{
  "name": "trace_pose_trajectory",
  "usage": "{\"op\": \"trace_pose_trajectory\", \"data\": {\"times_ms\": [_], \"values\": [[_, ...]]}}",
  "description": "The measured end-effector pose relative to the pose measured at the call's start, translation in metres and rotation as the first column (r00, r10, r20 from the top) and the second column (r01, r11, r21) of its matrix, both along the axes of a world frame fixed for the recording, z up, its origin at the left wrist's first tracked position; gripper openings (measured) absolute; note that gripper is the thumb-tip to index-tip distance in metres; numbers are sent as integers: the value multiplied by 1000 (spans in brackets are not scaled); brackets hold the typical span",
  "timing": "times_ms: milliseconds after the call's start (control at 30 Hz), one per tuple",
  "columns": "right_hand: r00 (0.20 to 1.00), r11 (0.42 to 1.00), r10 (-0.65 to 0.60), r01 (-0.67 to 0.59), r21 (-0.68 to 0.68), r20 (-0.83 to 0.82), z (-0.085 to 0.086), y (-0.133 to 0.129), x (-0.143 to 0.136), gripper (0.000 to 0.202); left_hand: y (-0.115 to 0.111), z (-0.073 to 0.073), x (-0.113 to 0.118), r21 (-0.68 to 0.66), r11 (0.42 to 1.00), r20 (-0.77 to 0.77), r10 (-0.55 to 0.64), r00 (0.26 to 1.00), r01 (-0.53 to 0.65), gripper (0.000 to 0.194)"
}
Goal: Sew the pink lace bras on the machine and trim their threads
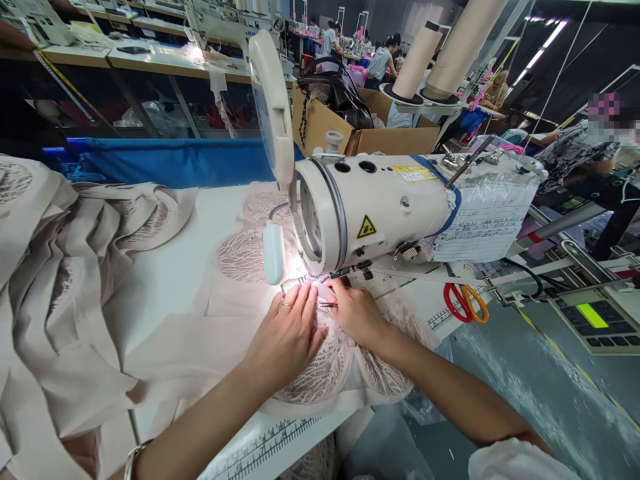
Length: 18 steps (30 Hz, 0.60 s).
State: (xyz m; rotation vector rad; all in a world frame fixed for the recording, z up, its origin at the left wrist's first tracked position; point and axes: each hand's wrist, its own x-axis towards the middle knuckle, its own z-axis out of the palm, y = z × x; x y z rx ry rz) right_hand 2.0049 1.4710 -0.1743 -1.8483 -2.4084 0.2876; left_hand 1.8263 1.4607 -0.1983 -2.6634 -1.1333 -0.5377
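A beige garment with lace cups (320, 370) lies on the sewing machine bed, its upper edge at the lit needle area. My left hand (293, 330) rests on it, fingers stretched forward and lying flat, a ring on one finger. Close by on the right, my right hand (357, 310) has its fingers closed at the fabric edge. A thin dark tip shows beside its thumb; its kind is not clear. Above both hands is the white sewing machine head (370, 207). The needle itself is hidden by glare and fingers.
Beige lace pieces (55, 293) are heaped at left. A lamp (273, 253) hangs left of the needle. Red-and-orange-handled scissors (465, 302) lie right, near a control panel (595, 317). Behind stand a cardboard box (395, 140) and thread cones (417, 60). Other people work farther back.
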Motion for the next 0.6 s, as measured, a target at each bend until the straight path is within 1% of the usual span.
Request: {"op": "trace_pose_trajectory", "data": {"times_ms": [67,200,300,367,400,533,600], "values": [[1000,1000,21,-21,-6,-16,1,-1,2,34,0,0,-1,-5,1000,0,-1,1000,1,55],[996,997,80,-79,24,-34,1,-5,3,46,1,-2,0,5,1000,3,-13,1000,13,55],[996,995,91,-89,51,-28,0,-8,3,48,-2,-3,2,46,994,-61,-96,994,99,44],[995,993,99,-97,62,-34,-1,-9,3,47,-6,-2,4,33,986,-130,-158,979,164,41],[994,993,99,-96,67,-41,-1,-9,4,47,-8,-1,4,13,985,-156,-168,973,172,41],[996,994,83,-80,68,-36,-1,-9,4,46,-11,5,3,-68,991,-171,-126,977,116,44],[996,994,86,-85,68,-24,0,-8,3,44,-8,6,1,-100,988,-156,-131,979,116,43]]}}
